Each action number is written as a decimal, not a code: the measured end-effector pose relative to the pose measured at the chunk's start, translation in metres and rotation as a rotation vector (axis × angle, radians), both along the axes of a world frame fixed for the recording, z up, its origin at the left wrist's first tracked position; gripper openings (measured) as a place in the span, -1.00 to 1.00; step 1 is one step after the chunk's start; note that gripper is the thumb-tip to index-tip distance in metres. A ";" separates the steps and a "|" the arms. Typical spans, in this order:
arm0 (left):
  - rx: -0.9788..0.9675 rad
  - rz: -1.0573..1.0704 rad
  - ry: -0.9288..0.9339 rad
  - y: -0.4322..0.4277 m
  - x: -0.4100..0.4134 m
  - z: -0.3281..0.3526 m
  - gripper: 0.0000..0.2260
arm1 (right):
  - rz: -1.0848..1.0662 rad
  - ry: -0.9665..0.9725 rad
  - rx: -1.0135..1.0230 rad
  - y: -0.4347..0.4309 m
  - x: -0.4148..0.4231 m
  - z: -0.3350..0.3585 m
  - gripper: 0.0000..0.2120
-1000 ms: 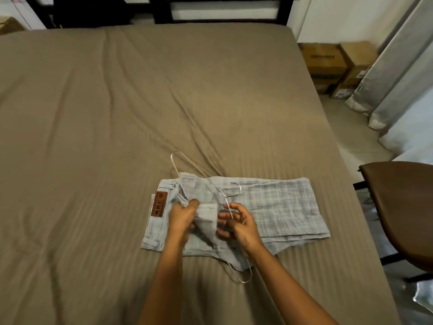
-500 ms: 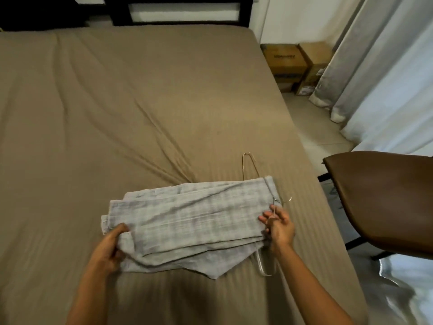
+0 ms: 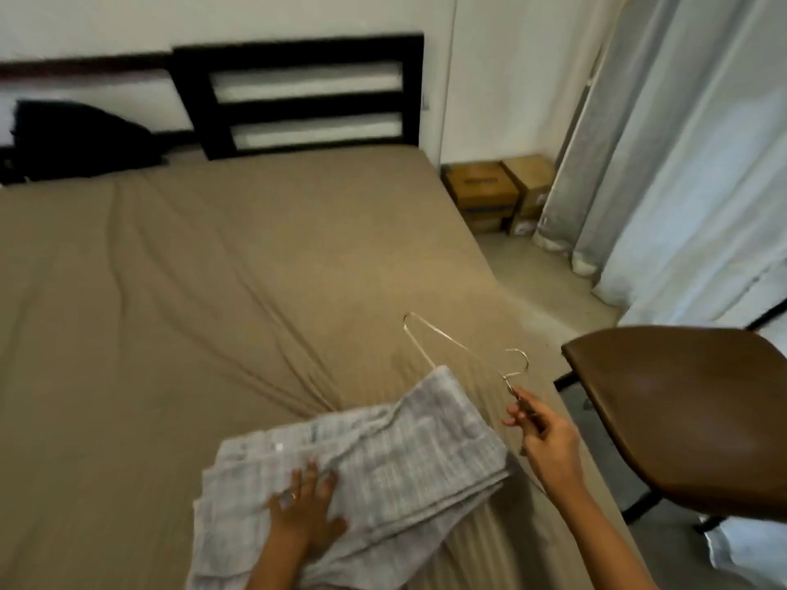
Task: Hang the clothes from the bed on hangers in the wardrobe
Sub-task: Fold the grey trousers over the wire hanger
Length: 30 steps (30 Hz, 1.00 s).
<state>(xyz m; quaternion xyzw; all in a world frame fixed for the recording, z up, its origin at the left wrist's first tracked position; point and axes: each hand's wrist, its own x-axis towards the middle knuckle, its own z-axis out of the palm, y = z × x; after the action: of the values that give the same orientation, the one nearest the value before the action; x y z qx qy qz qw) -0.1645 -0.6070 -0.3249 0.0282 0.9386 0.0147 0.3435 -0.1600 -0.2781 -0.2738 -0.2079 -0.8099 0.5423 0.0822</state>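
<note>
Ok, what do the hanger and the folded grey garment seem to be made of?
The hanger: apparently thin metal wire, pale and shiny, glinting along its bends. The folded grey garment: soft woven cloth, matte, with a faint check; it creases and stacks in layers. Cotton or linen, perhaps.

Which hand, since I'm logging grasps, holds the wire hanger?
The right hand: it pinches the wire hanger just below the hook. The left hand instead lies flat, fingers straight, on the grey trousers.
</note>
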 end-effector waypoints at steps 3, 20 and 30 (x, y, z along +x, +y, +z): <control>0.039 0.163 -0.109 0.025 -0.004 0.042 -0.35 | 0.102 0.145 0.110 -0.003 -0.020 0.059 -0.55; 0.394 0.045 1.674 0.023 0.011 0.453 -0.75 | 0.739 0.949 0.684 -0.051 -0.033 0.449 -0.54; 0.765 0.090 1.702 0.078 0.024 0.608 -0.83 | 0.433 1.138 1.071 0.021 0.020 0.618 -0.80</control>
<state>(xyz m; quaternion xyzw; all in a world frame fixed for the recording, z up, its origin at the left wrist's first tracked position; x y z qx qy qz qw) -0.1404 -0.5285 0.2829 0.1045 0.8059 0.3105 -0.4932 -0.1396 -0.2567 0.3443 0.3286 -0.8160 0.1075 0.4633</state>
